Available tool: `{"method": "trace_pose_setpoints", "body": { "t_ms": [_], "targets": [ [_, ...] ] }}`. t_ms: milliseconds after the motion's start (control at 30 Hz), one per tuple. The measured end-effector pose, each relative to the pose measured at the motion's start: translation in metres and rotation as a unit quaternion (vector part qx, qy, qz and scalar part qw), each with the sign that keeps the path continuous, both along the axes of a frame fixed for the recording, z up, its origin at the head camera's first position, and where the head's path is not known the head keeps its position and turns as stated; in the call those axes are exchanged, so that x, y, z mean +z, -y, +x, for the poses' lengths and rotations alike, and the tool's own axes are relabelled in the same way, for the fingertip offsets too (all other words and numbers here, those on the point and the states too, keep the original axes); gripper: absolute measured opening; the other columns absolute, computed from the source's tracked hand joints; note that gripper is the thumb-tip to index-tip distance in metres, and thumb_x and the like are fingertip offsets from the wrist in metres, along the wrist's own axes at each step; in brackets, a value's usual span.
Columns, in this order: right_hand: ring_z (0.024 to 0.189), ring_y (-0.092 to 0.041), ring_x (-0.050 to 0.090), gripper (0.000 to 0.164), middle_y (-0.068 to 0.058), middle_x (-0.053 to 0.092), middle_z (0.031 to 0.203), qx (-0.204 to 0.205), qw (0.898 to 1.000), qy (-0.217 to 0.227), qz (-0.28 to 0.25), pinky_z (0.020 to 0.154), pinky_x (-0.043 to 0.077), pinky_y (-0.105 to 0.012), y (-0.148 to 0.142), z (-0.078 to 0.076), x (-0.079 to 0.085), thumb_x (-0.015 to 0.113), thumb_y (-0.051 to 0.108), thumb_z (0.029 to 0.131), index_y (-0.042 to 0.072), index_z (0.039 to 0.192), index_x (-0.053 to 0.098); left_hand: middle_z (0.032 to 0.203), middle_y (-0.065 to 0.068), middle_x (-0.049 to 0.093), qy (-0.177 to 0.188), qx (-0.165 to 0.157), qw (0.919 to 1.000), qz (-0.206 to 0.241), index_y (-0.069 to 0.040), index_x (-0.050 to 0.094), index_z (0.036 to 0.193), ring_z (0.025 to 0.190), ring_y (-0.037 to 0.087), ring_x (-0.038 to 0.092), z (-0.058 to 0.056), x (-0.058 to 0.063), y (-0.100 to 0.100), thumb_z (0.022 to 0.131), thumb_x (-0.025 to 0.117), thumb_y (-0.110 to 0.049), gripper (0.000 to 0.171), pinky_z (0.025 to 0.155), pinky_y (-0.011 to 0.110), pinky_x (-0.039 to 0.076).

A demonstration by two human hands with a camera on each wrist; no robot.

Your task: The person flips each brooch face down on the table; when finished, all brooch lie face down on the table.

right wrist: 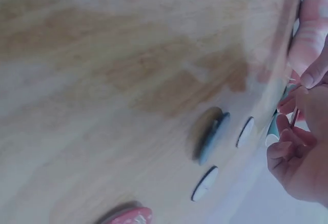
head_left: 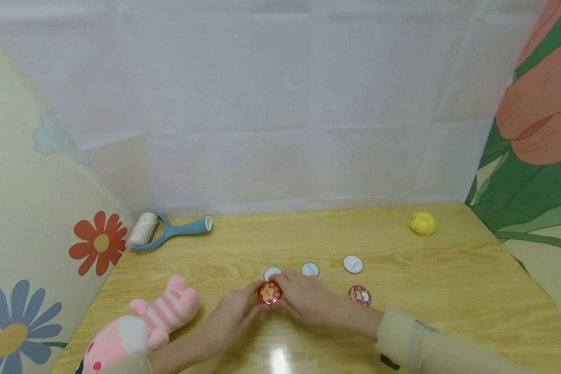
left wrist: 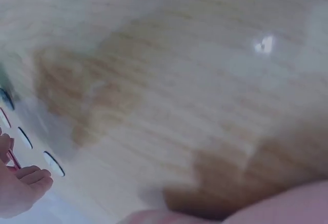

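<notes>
A round red badge (head_left: 269, 293) with a gold flower-like design is held up between both hands in the head view. My left hand (head_left: 226, 319) pinches its left side with the thumb and fingers. On the opposite side, my right hand (head_left: 310, 298) grips the edge. Behind the hands lie white discs: one (head_left: 272, 271) partly covered by the right fingers, a second (head_left: 310, 269), and a third (head_left: 352, 264) farther right. Another red patterned badge (head_left: 359, 295) rests just beyond the right wrist. In the right wrist view the held badge is seen edge-on, mostly covered by fingers.
A pink striped plush toy (head_left: 165, 314) lies beside the left forearm. At the back left is a blue-handled lint roller (head_left: 182, 229). A small yellow fuzzy toy (head_left: 422, 224) sits at the back right of the wooden table (head_left: 449, 280). White sheeting (head_left: 280, 104) hangs behind.
</notes>
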State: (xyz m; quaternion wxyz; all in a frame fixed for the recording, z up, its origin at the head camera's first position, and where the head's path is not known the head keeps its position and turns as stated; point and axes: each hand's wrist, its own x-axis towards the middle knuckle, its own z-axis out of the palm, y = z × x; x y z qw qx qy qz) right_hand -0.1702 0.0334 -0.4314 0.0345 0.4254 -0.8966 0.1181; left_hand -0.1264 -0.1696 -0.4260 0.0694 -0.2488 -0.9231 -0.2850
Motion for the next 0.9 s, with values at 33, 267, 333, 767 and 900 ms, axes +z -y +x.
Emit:
{"method": "trace_pose_setpoints", "body": {
  "t_ms": [33,267,333,767,900],
  "targets": [
    [0.103,-0.015,0.058,0.052,-0.005,0.059,0.114,-0.001,1.000,-0.009,0.001,0.077,0.054,-0.026,0.000,-0.001,0.003,0.056,0.039,0.098,0.006,0.137,0.047,0.105,0.020,0.069,-0.001,-0.001,1.0000,-0.001,0.006,0.057,0.125,0.091,0.028,0.070,-0.001,0.003,0.000,0.086,0.073,-0.008,0.045,0.078,0.036,0.058],
    [0.094,-0.012,0.058,0.051,-0.002,0.060,0.109,0.007,0.999,-0.048,-0.015,0.065,0.052,-0.022,-0.001,-0.002,0.015,0.059,0.038,0.097,0.007,0.136,0.051,0.107,0.020,0.069,-0.006,-0.005,0.9998,-0.020,0.007,0.058,0.126,0.087,0.020,0.068,-0.005,0.018,0.003,0.086,0.074,-0.008,0.046,0.072,0.032,0.057],
    [0.088,-0.011,0.058,0.049,-0.001,0.061,0.106,0.011,0.997,-0.067,-0.024,0.059,0.050,-0.021,-0.001,-0.003,0.018,0.060,0.039,0.096,0.009,0.134,0.054,0.106,0.020,0.069,-0.003,-0.003,0.9998,-0.020,0.007,0.058,0.126,0.077,0.012,0.063,-0.006,0.023,0.004,0.086,0.074,-0.009,0.045,0.066,0.028,0.055],
    [0.084,-0.011,0.061,0.052,-0.003,0.065,0.102,0.036,0.993,-0.112,-0.023,0.055,0.047,-0.013,0.004,-0.003,0.029,0.062,0.040,0.094,0.006,0.133,0.058,0.097,0.018,0.071,-0.016,-0.001,0.9994,-0.031,0.008,0.059,0.125,0.055,-0.001,0.040,-0.002,0.035,0.009,0.087,0.072,-0.007,0.043,0.053,0.019,0.043],
    [0.082,-0.010,0.059,0.052,-0.004,0.065,0.102,0.037,0.992,-0.115,-0.020,0.055,0.044,-0.012,0.005,-0.003,0.028,0.058,0.040,0.096,0.004,0.134,0.058,0.096,0.019,0.071,-0.004,0.003,0.9995,-0.031,0.007,0.057,0.128,0.056,-0.001,0.043,-0.001,0.034,0.009,0.089,0.070,-0.008,0.043,0.053,0.018,0.045]
  ]
}}
